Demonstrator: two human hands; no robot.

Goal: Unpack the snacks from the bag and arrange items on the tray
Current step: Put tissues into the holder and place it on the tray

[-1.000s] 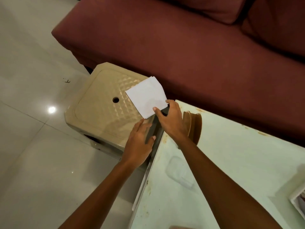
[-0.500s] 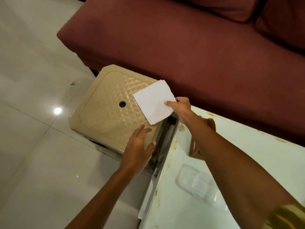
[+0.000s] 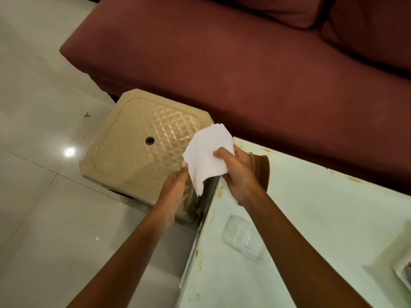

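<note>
We see 2 hands meeting over the corner of the pale green table (image 3: 311, 218), both on a white paper napkin (image 3: 206, 156). The right hand (image 3: 239, 172) pinches its right side, thumb on top and fingers curled beneath. The left hand (image 3: 175, 192) grips the lower left edge with its fingertips closed on it. The napkin hangs above the gap between the table edge and the beige plastic stool (image 3: 138, 147), whose patterned top lies bare. A brown object (image 3: 262, 172) stands just behind the right hand, partly hidden. The maroon sofa (image 3: 244, 63) borders both; open tiled floor (image 3: 33, 196) spreads left.
</note>
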